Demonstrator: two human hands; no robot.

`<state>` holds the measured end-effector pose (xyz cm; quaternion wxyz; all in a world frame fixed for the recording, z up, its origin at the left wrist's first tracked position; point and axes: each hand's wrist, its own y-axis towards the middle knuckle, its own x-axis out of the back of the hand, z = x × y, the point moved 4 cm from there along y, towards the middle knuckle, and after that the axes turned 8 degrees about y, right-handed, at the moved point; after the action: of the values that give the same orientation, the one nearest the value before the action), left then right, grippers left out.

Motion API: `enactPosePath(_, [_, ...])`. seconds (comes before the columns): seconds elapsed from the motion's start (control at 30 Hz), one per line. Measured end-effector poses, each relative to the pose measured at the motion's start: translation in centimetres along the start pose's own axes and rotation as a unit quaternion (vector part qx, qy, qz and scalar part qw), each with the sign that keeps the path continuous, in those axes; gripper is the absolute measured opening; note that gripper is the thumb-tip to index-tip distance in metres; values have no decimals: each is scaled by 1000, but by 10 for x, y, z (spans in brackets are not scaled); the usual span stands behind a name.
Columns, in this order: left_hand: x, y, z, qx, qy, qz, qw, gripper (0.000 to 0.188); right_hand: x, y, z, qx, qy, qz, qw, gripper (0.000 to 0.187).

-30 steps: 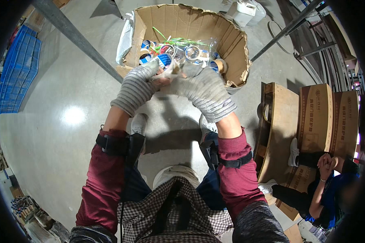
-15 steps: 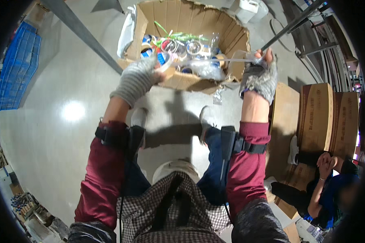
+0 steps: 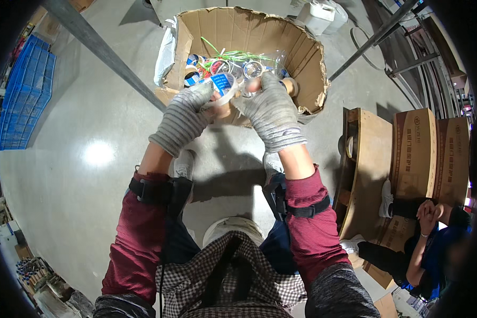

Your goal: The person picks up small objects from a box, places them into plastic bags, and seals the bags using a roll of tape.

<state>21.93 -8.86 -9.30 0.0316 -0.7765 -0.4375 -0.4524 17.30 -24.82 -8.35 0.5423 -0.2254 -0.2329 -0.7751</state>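
Observation:
A roll of clear tape (image 3: 226, 89) with a blue printed core sits in my left hand (image 3: 183, 117), whose gloved fingers are closed around its near side. Close beside it on the right, my right hand (image 3: 273, 114) is closed on a loose crumple of clear tape (image 3: 244, 91). Grey knit gloves cover both hands, with some fingertips bare. Both are above the near edge of an open cardboard box (image 3: 249, 26). Inside that box lie used tape rolls (image 3: 253, 69), green strips (image 3: 230, 55) and clear plastic; my hands hide part of them.
Metal bars (image 3: 111, 58) slant in on both sides of the box. A blue crate (image 3: 27, 95) stands at left, a white jug (image 3: 316, 17) behind. At right are a wooden stand (image 3: 371, 169), large cartons (image 3: 412, 153) and a seated person (image 3: 426, 233) with clasped hands.
My right hand has come leftward from the box's right side to beside the roll. The stretched strip between my hands is now gathered short. My left hand has shifted slightly right.

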Motion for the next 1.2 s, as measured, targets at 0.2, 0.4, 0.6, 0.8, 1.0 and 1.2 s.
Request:
enactPosePath(0.2, [-7, -4, 10, 76, -35, 72, 994, 21, -10, 5, -2, -44, 60, -3, 997, 20])
enactPosePath(0.4, [-12, -2, 12, 58, -8, 84, 995, 27, 11, 7, -6, -107, 391, -45, 913, 13])
enactPosePath(0.6, [-16, -10, 31, 102, -34, 106, 989, 25, 34, 19, -35, -59, 648, -193, 734, 17])
enactPosePath(0.8, [-9, -9, 30, 90, -4, 69, 994, 22, 83, 24, -72, -51, 600, -374, 705, 30])
enactPosePath(1.0, [-14, -17, 32, 117, -16, 107, 987, 19, 66, 14, -32, 26, 431, -367, 824, 54])
enactPosePath(1.2, [-5, -5, 10, 11, -20, 54, 998, 16, 1, 6, 2, 68, -8, 62, 996, 49])
